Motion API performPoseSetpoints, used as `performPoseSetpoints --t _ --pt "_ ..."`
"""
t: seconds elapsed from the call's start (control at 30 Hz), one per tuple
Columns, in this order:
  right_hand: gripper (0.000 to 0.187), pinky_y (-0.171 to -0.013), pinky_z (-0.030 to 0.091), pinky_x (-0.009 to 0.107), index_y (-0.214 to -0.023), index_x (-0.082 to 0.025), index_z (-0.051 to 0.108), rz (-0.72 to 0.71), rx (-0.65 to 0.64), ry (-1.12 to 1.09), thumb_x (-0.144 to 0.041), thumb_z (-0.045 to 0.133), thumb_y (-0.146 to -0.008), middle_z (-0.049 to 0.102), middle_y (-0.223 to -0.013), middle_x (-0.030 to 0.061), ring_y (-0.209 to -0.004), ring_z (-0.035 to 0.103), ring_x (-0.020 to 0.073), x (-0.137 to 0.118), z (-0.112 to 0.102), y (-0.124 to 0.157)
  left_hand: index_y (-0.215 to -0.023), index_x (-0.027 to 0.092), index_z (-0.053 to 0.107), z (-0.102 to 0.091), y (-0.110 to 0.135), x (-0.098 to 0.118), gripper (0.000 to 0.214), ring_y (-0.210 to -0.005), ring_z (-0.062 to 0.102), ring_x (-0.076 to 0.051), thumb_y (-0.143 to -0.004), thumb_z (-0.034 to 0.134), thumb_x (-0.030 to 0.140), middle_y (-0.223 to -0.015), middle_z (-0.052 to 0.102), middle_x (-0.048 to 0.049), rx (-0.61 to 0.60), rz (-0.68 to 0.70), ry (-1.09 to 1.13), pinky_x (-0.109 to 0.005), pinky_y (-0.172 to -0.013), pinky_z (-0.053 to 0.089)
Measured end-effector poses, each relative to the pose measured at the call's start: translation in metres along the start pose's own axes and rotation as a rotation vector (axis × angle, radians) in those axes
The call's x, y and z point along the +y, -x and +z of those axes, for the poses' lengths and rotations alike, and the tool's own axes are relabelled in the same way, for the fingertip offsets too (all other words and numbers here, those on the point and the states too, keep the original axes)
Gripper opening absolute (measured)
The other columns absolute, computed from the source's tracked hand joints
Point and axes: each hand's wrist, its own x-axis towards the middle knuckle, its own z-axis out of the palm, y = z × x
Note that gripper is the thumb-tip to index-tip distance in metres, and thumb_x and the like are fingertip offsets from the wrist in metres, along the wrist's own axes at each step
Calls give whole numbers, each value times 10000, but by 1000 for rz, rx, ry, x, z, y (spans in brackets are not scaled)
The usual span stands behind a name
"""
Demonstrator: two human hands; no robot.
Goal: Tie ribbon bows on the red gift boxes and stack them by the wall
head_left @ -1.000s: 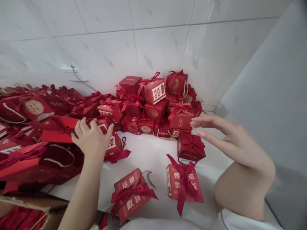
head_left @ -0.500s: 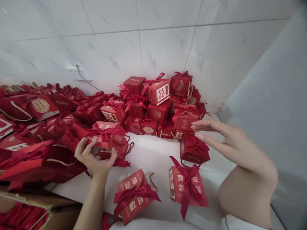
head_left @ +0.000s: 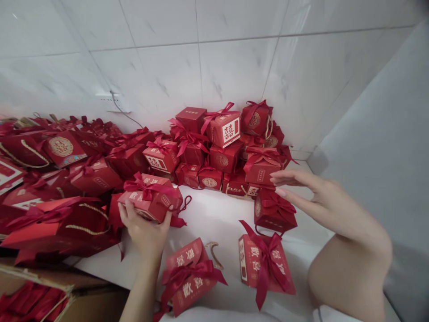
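My left hand (head_left: 145,230) grips a red gift box with a dark red ribbon bow (head_left: 150,197) from below, lifted a little above the white surface (head_left: 214,217). My right hand (head_left: 321,201) hovers flat, fingers stretched out and holding nothing, just above a small red box with a bow (head_left: 275,211) at the foot of the stack. Two flat red boxes with white characters lie nearest me, one at the left (head_left: 191,277) and one at the right (head_left: 264,266). A stack of red boxes (head_left: 223,147) stands against the tiled wall.
Several red gift bags with rope handles (head_left: 56,214) pile up on the left. A cardboard carton (head_left: 36,295) with more red items sits at the bottom left. A white socket with a cable (head_left: 115,100) is on the tiled wall. A grey panel (head_left: 385,134) closes the right side.
My left hand has pulled a red ribboned box out of the left pile and brought it toward me and to the right. My right hand has barely moved.
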Motion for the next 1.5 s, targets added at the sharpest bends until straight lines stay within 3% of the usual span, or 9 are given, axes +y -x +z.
performPoseSetpoints --t 0.1,0.33,0.53,0.67,0.8,0.9,1.1,1.23,1.5 --pt "313 -692 591 338 -1199 -349 608 -4 -4 22 -517 537 -944 660 -1221 4 -1095 633 262 0 0 0 -1523 96 55 2 -4 6 1046 -1387 291 -425 -791 659 537 -1460 270 -265 0 -57 34 -624 -1081 361" --pt "317 -893 548 415 -1183 -320 607 -43 -9 37 -521 514 -955 652 -1235 16 -1108 625 268 0 0 -3 -1495 0 -168 13 -12 8 1209 -1372 278 -403 -800 646 561 -1437 188 -319 168 -82 62 -586 -1127 310" --pt "330 -904 536 405 -1183 -312 608 -35 -3 65 -527 517 -950 657 -1230 17 -1110 629 265 3 3 -5 -1540 8 -23 19 -22 6 1143 -1333 338 -462 -802 623 595 -1407 291 -314 -33 -47 22 -615 -1060 364" --pt "333 -901 529 399 -1201 -335 592 -22 -20 73 -538 511 -950 652 -1239 -6 -1111 623 260 5 3 -5 -1535 -6 -50 33 -20 1 1190 -1368 295 -469 -779 623 619 -1457 287 -318 3 -84 -30 -670 -1126 198" --pt "329 -897 520 387 -1215 -347 579 3 -48 85 -537 496 -959 653 -1233 -18 -1104 622 252 4 3 -5 -1532 -10 -64 49 -19 -8 1276 -1403 261 -450 -712 679 625 -1528 217 -305 14 -80 39 -622 -1179 97" --pt "336 -913 510 394 -1221 -345 573 0 -56 81 -541 494 -959 653 -1233 -16 -1105 621 253 3 5 -4 -1527 3 -111 52 -15 -6 1230 -1394 300 -428 -763 640 607 -1538 206 -303 -10 -57 66 -640 -1172 10" --pt "354 -839 537 364 -1239 -349 568 29 -57 61 -548 486 -958 653 -1236 -11 -1094 625 247 3 5 -2 -1525 -35 -59 54 -5 11 1387 -1420 248 -443 -644 707 715 -1509 244 -338 -26 -70 12 -625 -1173 79" --pt "349 -887 524 369 -1239 -350 566 28 -61 64 -544 486 -960 652 -1238 -16 -1108 621 242 4 2 -1 -1515 -52 -98 55 -6 13 1270 -1420 287 -421 -757 625 666 -1512 255 -343 -49 -66 18 -594 -1190 82" --pt "352 -948 506 399 -1248 -345 556 17 -86 82 -538 475 -966 639 -1268 -14 -1127 617 246 8 2 -3 -1523 21 -153 51 -17 23 1267 -1341 419 -437 -766 623 676 -1459 379 -328 -76 -135 -16 -678 -1149 3"
